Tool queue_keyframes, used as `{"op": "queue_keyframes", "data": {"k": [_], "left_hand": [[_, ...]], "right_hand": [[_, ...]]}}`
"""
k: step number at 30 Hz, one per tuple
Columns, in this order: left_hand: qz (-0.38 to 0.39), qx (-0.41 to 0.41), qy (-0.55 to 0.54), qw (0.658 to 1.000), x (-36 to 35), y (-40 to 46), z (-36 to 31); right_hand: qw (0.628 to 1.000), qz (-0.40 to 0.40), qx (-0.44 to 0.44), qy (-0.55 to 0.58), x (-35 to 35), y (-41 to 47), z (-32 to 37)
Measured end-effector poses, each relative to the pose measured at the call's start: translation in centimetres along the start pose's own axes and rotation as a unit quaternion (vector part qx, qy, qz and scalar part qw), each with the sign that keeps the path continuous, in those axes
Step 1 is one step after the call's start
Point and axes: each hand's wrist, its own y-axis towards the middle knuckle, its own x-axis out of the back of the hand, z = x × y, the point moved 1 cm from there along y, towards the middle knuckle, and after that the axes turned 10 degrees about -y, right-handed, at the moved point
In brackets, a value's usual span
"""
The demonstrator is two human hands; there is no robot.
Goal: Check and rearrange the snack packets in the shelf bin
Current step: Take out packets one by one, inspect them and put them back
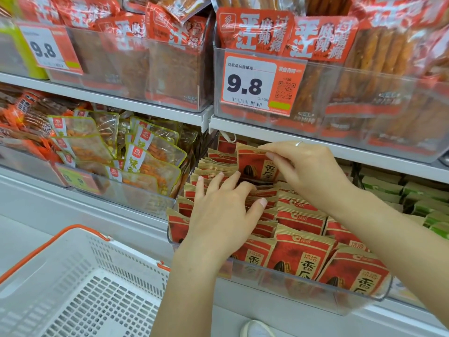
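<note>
Bin [315,291]: clear plastic, on the lower shelf, packed with rows of red-and-tan packets [297,260].
Lifted packet [256,164]: raised above the back rows, near the bin's 11 o'clock corner; face toward the onlooker, long axis upright, tilted slightly.
Right hand [308,171]: fingers curled, pinching the lifted packet along its top edge and right side.
Left hand [220,210]: fingers spread and nearly straight, pressing on the packet tops in the left rows; pinches nothing.
Key relation: the lifted packet lies at 12 to 1 o'clock from the left hand, with the left fingertips just below its lower edge; the gap for it appears to be directly beneath.
Nearer hand: right, already on the packet.
Judged next move: lower the packet straight down while the left hand holds the rows apart.
Basket [80,283]: white, orange-rimmed, at 7 o'clock from the bin.
</note>
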Motion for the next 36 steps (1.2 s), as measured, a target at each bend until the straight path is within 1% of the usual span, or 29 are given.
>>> {"op": "queue_keyframes", "data": {"k": [3, 5, 7, 10, 12, 16, 18, 21, 23, 26, 27, 30, 32, 36], "left_hand": [[-0.003, 0.002, -0.01, 1.0, 0.1, 0.0, 0.0], [-0.002, 0.006, -0.014, 1.0, 0.1, 0.0, 0.0], [-0.001, 0.009, -0.018, 1.0, 0.1, 0.0, -0.1], [0.0, 0.012, -0.022, 1.0, 0.2, -0.1, -0.1], [-0.001, 0.011, -0.022, 1.0, 0.1, -0.1, 0.0], [-0.005, 0.01, -0.023, 1.0, 0.0, 0.0, 0.0], [-0.009, 0.01, -0.023, 1.0, 0.0, 0.0, 0.0], [-0.011, 0.009, -0.021, 1.0, -0.1, 0.0, 0.0], [-0.013, 0.008, -0.021, 1.0, -0.1, 0.0, 0.1], [-0.017, 0.006, -0.02, 1.0, -0.2, -0.1, 0.1], [-0.018, 0.005, -0.02, 1.0, -0.2, -0.1, 0.1], [-0.018, 0.002, -0.023, 1.0, -0.2, -0.1, 0.2], [-0.016, 0.001, -0.026, 1.0, -0.1, -0.1, 0.2], [-0.012, 0.0, -0.031, 0.999, 0.1, -0.1, 0.3]], "right_hand": [[1.0, -0.001, 0.009, 0.001, 0.5, -0.1, 0.4], [1.0, 0.025, -0.006, 0.001, 0.2, -0.2, 0.2], [0.996, 0.075, -0.056, -0.006, -0.5, -0.4, -0.4], [0.979, 0.158, -0.126, -0.025, -1.8, -0.5, -1.3], [0.967, 0.195, -0.161, -0.022, -2.2, -0.3, -1.4], [0.948, 0.238, -0.211, -0.006, -2.4, 0.4, -1.5], [0.941, 0.24, -0.239, 0.012, -2.6, 0.5, -1.7], [0.92, 0.254, -0.298, 0.025, -3.2, 0.8, -2.4], [0.913, 0.278, -0.297, 0.025, -3.7, 1.0, -2.3], [0.918, 0.302, -0.258, 0.009, -4.8, 0.9, -2.1], [0.915, 0.303, -0.266, 0.011, -5.1, 1.0, -2.2], [0.889, 0.318, -0.327, 0.034, -5.2, 1.7, -2.8], [0.883, 0.319, -0.339, 0.053, -5.2, 1.9, -3.2], [0.895, 0.332, -0.276, 0.11, -3.4, 1.0, -2.3]]}}
